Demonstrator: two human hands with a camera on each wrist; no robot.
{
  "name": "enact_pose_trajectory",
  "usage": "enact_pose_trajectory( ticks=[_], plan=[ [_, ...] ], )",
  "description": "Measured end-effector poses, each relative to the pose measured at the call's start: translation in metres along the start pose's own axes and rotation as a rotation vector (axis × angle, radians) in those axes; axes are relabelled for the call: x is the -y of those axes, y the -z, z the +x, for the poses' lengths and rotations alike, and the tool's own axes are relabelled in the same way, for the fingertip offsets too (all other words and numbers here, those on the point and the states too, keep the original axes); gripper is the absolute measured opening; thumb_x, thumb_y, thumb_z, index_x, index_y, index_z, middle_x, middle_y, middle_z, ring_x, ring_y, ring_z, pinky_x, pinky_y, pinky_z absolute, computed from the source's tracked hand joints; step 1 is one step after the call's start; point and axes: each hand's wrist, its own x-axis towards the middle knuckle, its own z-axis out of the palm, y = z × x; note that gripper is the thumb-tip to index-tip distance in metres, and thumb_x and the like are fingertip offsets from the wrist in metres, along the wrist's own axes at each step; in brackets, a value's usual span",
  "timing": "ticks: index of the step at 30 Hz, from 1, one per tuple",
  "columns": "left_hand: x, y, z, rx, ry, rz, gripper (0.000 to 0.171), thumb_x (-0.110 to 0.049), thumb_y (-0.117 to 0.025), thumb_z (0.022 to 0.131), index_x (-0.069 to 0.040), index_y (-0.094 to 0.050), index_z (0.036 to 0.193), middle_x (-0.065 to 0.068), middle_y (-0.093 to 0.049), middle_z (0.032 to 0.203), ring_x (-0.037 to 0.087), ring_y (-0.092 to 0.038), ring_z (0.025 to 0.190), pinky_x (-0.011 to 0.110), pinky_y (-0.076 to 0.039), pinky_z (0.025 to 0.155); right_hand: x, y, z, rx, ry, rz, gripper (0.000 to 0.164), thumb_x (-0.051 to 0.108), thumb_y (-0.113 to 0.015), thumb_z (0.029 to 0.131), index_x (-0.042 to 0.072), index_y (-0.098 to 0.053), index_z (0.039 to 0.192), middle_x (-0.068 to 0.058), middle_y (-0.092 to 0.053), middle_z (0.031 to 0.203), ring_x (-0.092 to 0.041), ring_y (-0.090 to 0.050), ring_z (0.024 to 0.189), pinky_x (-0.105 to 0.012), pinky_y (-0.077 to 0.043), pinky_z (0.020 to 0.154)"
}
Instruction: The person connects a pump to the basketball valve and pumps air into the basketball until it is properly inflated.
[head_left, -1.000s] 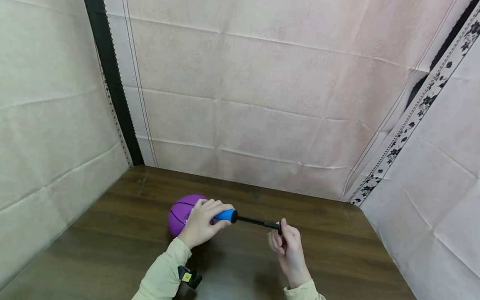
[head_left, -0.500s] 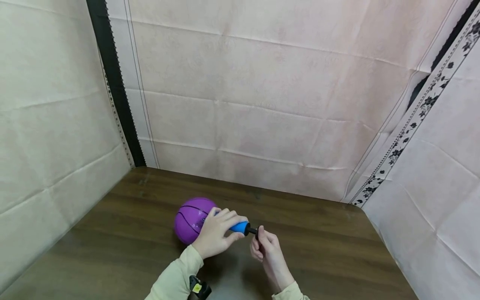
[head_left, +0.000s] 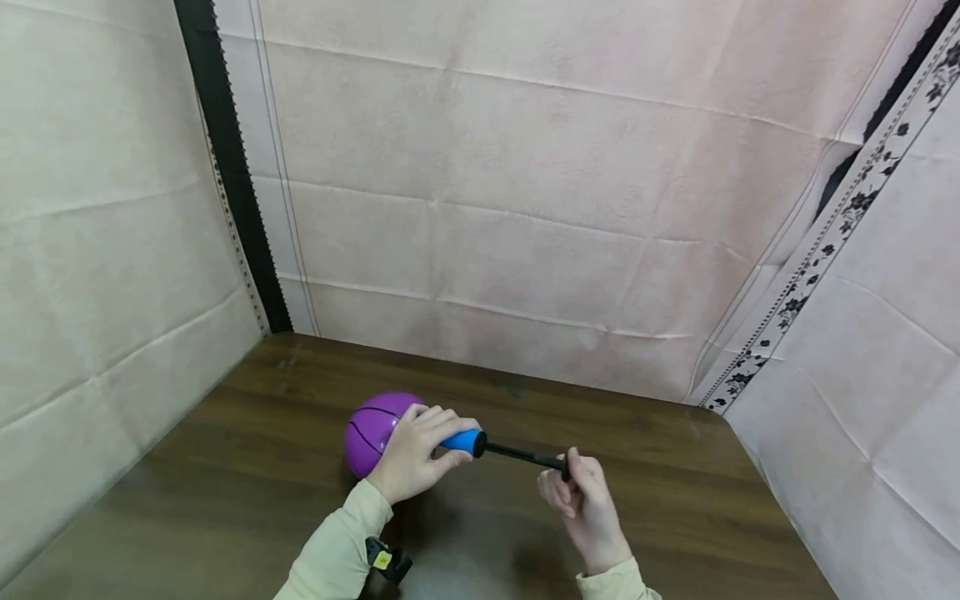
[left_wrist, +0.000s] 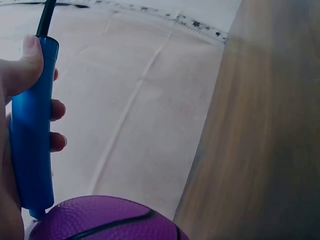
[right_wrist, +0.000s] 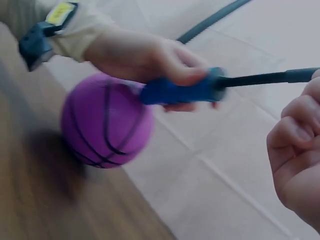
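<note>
A purple ball (head_left: 372,435) with black lines rests on the wooden table. My left hand (head_left: 422,450) grips the blue barrel of a hand pump (head_left: 463,442), its fingers and thumb wrapped round it. In the left wrist view the lower end of the pump (left_wrist: 32,150) meets the top of the ball (left_wrist: 110,217). My right hand (head_left: 588,508) holds the black handle at the far end of the pump's rod (head_left: 525,456), which stands well out of the barrel. In the right wrist view the handle itself lies beyond the edge.
The brown wooden table (head_left: 247,467) lies under both hands. Pale creased cloth (head_left: 480,183) hangs behind it and on both sides. A black device with a yellow label (head_left: 384,558) is strapped on the left wrist.
Half a second ago the rod was mostly inside the barrel; now my right hand has drawn it out to the right again. The left hand and ball have shifted slightly left.
</note>
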Motion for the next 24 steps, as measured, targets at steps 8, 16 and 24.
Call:
enact_pose_trajectory(
  ticks=[8, 16, 24],
  plan=[
    [-0.001, -0.004, 0.001, -0.038, 0.006, -0.001, 0.041, -0.056, -0.045, 0.095, -0.024, -0.064, 0.113, -0.008, -0.068, 0.099, 0.008, -0.058, 0.089, 0.04, -0.041, 0.087, -0.006, -0.005, 0.004, -0.007, -0.053, -0.048, 0.051, 0.012, -0.012, 0.108, 0.001, -0.03, 0.061, -0.005, -0.024, 0.048, -0.019, -0.018, 0.042, -0.032, -0.014, 0.042],
    [-0.012, -0.015, 0.003, 0.009, 0.011, -0.023, 0.04, -0.057, -0.049, 0.092, -0.026, -0.064, 0.113, -0.009, -0.068, 0.099, 0.008, -0.059, 0.091, 0.041, -0.041, 0.09, -0.027, -0.018, 0.004, -0.207, -0.357, -0.245, 0.053, 0.024, -0.027, 0.108, -0.008, -0.031, 0.066, 0.009, -0.038, 0.052, -0.009, -0.029, 0.044, -0.024, -0.021, 0.041],
    [-0.01, -0.01, 0.002, 0.04, -0.001, -0.066, 0.037, -0.051, -0.053, 0.093, -0.025, -0.063, 0.116, -0.01, -0.068, 0.101, 0.008, -0.06, 0.094, 0.04, -0.041, 0.091, -0.014, -0.02, 0.003, -0.251, -0.317, -0.278, 0.051, 0.02, -0.034, 0.107, -0.007, -0.035, 0.063, 0.002, -0.032, 0.049, -0.012, -0.025, 0.042, -0.029, -0.013, 0.041]
  ],
)
